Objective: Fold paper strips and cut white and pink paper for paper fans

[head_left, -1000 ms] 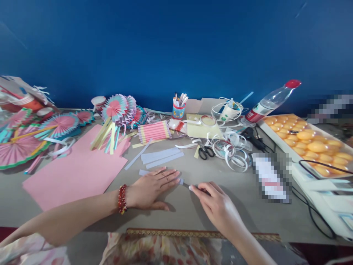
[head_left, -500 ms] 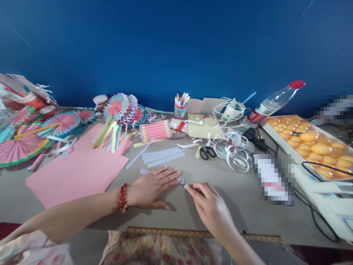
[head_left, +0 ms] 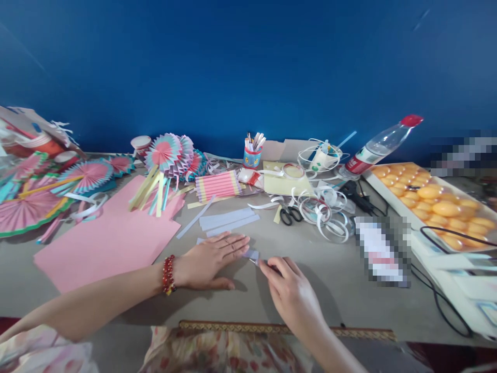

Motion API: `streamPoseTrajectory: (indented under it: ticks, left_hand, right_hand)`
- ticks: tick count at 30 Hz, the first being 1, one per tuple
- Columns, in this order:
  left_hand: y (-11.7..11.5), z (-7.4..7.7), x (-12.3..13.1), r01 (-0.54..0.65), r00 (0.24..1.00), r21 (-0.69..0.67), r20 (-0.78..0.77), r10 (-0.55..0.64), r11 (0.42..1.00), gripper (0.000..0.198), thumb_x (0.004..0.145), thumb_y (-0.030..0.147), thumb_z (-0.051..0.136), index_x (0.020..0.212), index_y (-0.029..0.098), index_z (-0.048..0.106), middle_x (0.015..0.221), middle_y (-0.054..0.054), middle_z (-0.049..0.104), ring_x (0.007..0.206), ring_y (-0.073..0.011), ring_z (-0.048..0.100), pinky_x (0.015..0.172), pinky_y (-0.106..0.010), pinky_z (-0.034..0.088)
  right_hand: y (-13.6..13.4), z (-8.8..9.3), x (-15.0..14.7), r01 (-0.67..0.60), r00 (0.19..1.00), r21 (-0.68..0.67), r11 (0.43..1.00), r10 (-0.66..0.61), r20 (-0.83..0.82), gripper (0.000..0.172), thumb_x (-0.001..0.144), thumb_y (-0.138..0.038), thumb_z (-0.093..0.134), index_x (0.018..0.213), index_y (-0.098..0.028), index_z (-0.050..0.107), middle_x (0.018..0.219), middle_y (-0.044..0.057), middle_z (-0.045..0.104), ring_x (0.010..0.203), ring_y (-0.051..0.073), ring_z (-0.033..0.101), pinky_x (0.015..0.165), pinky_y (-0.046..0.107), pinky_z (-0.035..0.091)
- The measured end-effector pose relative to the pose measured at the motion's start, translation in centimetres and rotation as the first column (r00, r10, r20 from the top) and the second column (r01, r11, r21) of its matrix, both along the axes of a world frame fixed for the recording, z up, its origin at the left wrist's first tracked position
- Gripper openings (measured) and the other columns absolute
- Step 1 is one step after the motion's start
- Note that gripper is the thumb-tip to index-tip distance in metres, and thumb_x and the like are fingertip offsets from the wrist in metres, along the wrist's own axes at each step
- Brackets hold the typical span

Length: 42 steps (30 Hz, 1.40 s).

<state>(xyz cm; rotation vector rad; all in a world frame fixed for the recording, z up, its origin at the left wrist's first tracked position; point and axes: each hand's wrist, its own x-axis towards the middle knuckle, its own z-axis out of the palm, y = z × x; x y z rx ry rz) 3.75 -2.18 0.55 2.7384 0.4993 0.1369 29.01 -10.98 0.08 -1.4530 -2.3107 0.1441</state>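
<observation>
My left hand [head_left: 209,260] lies flat on the table with its fingers stretched out, pressing on a lavender paper strip [head_left: 252,254]. One end of the strip shows past my fingertips; most of it is hidden beneath the hand. My right hand [head_left: 292,286] is closed around a slim tool [head_left: 253,261] with a thin, shiny tip. That tip is at the strip's right end; most of the tool is covered by my fingers, so its kind is unclear. More lavender strips [head_left: 228,221] lie just beyond my left hand.
Pink paper sheets [head_left: 104,243] and folded paper fans [head_left: 169,153] occupy the left. Farther back are a pen cup [head_left: 252,157], scissors [head_left: 290,215], curled white strips [head_left: 330,220], a glue gun [head_left: 356,195] and a bottle [head_left: 380,147]. A tray of orange balls [head_left: 438,204] stands right.
My left hand has slid slightly left, so more of the strip's right end shows. The tool's tip has moved a little left with my right hand.
</observation>
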Motion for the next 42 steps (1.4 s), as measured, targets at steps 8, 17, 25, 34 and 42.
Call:
streamPoseTrajectory:
  ticks: [8,17,25,34,42]
  left_hand:
    - [-0.2,-0.4,-1.2,-0.006,0.999,0.03,-0.04,0.007,1.0,0.088,0.093,0.06,0.05,0.157,0.019,0.006,0.16,-0.012,0.02,0.148,-0.0247,0.021,0.122,-0.042,0.012]
    - [-0.1,-0.3,-1.1,-0.002,0.996,-0.002,-0.085,0.002,1.0,0.088,0.093,0.061,0.047,0.157,0.019,0.004,0.162,-0.011,0.014,0.149,-0.025,0.015,0.122,-0.042,0.007]
    - [-0.1,-0.6,-1.2,0.0,0.999,0.013,-0.039,0.001,1.0,0.09,0.092,0.062,0.05,0.157,0.019,0.006,0.161,-0.012,0.018,0.149,-0.0254,0.018,0.122,-0.043,0.01]
    - [-0.1,-0.6,-1.1,0.004,0.998,-0.008,-0.07,-0.005,1.0,0.091,0.092,0.064,0.047,0.157,0.019,0.002,0.162,-0.011,0.014,0.149,-0.0267,0.015,0.122,-0.044,0.006]
    - [0.7,0.3,-3.0,-0.036,0.997,0.004,-0.069,0.036,0.999,0.087,0.096,0.062,0.042,0.157,0.018,-0.001,0.163,-0.011,0.009,0.15,-0.0276,0.011,0.122,-0.043,0.008]
  right_hand:
    - [-0.1,-0.3,0.4,-0.015,1.0,-0.001,1.0,0.015,-0.001,0.036,0.095,-0.009,0.043,0.119,-0.019,0.067,0.09,0.009,0.061,0.08,0.019,0.057,0.072,0.03,0.052]
    - [0.0,0.0,-0.6,-0.02,1.0,0.003,1.0,0.02,0.003,0.036,0.096,-0.01,0.041,0.12,-0.017,0.067,0.091,0.009,0.062,0.081,0.02,0.057,0.074,0.032,0.052]
    - [-0.2,-0.3,-1.0,-0.025,1.0,0.01,1.0,0.025,0.0,0.035,0.095,-0.008,0.042,0.118,-0.015,0.068,0.091,0.009,0.062,0.08,0.019,0.056,0.073,0.031,0.052]
    - [0.2,-0.7,-2.9,-0.01,1.0,-0.02,1.0,0.011,0.006,0.033,0.092,-0.007,0.048,0.117,-0.016,0.067,0.092,0.009,0.062,0.082,0.021,0.055,0.076,0.032,0.051]
    - [0.4,-0.4,-3.3,-0.01,1.0,-0.041,0.999,0.01,0.001,0.03,0.092,-0.007,0.048,0.113,-0.015,0.068,0.092,0.009,0.062,0.083,0.021,0.055,0.075,0.033,0.051]
